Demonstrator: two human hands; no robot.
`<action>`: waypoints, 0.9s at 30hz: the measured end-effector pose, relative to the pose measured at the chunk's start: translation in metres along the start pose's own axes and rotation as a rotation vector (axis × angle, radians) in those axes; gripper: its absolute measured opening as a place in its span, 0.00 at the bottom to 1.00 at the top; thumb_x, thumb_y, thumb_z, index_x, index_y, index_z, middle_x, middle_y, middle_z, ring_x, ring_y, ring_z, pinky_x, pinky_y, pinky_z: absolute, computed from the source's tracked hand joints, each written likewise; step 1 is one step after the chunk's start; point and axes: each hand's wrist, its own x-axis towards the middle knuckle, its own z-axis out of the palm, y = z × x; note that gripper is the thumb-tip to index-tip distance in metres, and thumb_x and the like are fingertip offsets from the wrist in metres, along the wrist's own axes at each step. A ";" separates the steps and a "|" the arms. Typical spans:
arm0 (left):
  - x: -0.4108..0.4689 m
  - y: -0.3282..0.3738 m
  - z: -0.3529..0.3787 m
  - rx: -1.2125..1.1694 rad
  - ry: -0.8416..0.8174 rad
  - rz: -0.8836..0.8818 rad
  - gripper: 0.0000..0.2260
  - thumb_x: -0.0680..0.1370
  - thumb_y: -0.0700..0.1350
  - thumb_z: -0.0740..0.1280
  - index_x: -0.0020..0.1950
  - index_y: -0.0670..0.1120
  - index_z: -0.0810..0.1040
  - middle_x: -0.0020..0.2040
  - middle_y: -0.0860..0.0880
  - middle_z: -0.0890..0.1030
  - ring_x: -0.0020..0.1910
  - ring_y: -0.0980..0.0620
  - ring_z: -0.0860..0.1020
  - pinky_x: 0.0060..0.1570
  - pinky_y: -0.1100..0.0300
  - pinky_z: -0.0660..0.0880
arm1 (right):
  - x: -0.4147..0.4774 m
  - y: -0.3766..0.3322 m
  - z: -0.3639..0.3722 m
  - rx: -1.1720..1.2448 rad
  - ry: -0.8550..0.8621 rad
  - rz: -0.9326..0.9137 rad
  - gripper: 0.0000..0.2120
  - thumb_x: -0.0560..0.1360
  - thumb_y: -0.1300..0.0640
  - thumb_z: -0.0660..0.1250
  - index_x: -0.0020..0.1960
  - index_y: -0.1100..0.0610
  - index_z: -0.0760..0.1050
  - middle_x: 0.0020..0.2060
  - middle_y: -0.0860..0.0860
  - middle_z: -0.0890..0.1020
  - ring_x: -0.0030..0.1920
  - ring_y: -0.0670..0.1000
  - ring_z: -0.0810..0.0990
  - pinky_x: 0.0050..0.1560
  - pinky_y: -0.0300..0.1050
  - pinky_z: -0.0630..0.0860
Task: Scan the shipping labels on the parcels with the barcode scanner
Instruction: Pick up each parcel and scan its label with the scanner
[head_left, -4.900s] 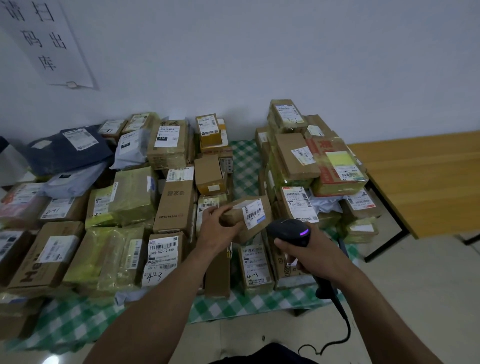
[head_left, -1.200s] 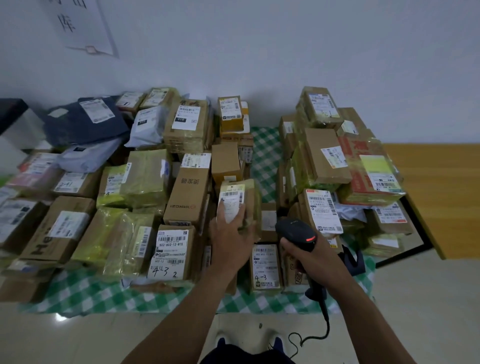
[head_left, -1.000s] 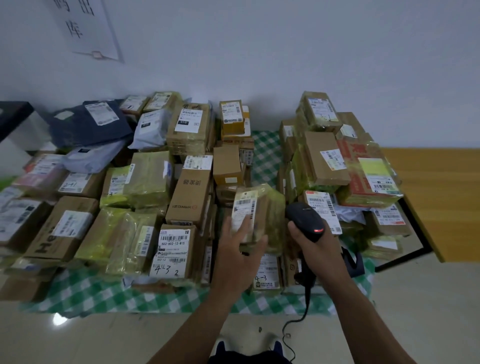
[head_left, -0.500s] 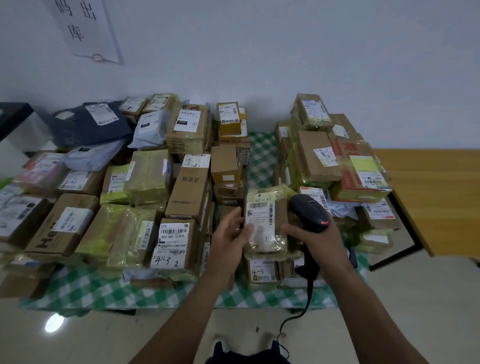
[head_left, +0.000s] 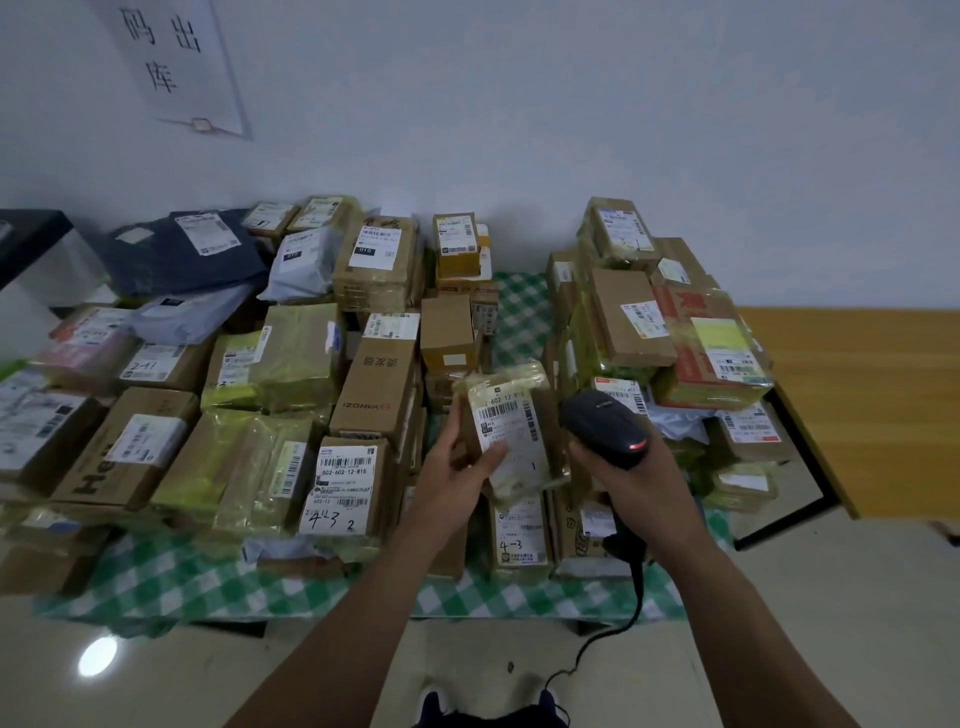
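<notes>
Hands: left hand (head_left: 457, 467) holds parcel (head_left: 511, 431), right hand (head_left: 631, 486) holds scanner (head_left: 605, 428).
Risk: I fear glare off the wrap (head_left: 524, 480) spoiling the read.

The box label (head_left: 343, 488) reads 502-602-12-815 and 4-3 2; the brown carton (head_left: 371, 395) says YINDZI.

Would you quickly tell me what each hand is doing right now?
Left hand: holding the yellow-wrapped parcel.
Right hand: gripping the barcode scanner.

We've picked up a yellowish plastic-wrapped parcel (head_left: 514, 441) in our left hand (head_left: 457, 470), white shipping label (head_left: 501, 410) turned up twd us; black handheld barcode scanner (head_left: 605, 428) raised beside it, light now red.
</notes>
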 end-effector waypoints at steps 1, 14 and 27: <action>0.005 -0.003 0.003 0.016 0.025 0.023 0.38 0.79 0.44 0.74 0.82 0.63 0.58 0.60 0.62 0.83 0.60 0.64 0.80 0.58 0.61 0.80 | 0.000 -0.001 0.000 -0.063 -0.029 0.005 0.22 0.75 0.51 0.78 0.65 0.46 0.75 0.41 0.46 0.86 0.37 0.44 0.85 0.43 0.51 0.84; 0.059 -0.044 0.013 0.194 0.113 0.140 0.42 0.74 0.58 0.74 0.84 0.59 0.56 0.69 0.51 0.79 0.67 0.54 0.79 0.66 0.50 0.78 | -0.004 -0.021 0.005 -0.145 -0.292 0.088 0.09 0.80 0.57 0.73 0.58 0.50 0.78 0.34 0.51 0.84 0.30 0.47 0.82 0.31 0.36 0.75; 0.049 -0.043 0.008 0.094 0.109 0.110 0.35 0.79 0.42 0.74 0.81 0.59 0.62 0.67 0.53 0.82 0.66 0.53 0.80 0.65 0.43 0.78 | 0.003 -0.019 -0.002 -0.129 -0.302 0.075 0.09 0.80 0.56 0.73 0.59 0.48 0.78 0.37 0.55 0.87 0.33 0.52 0.83 0.32 0.41 0.76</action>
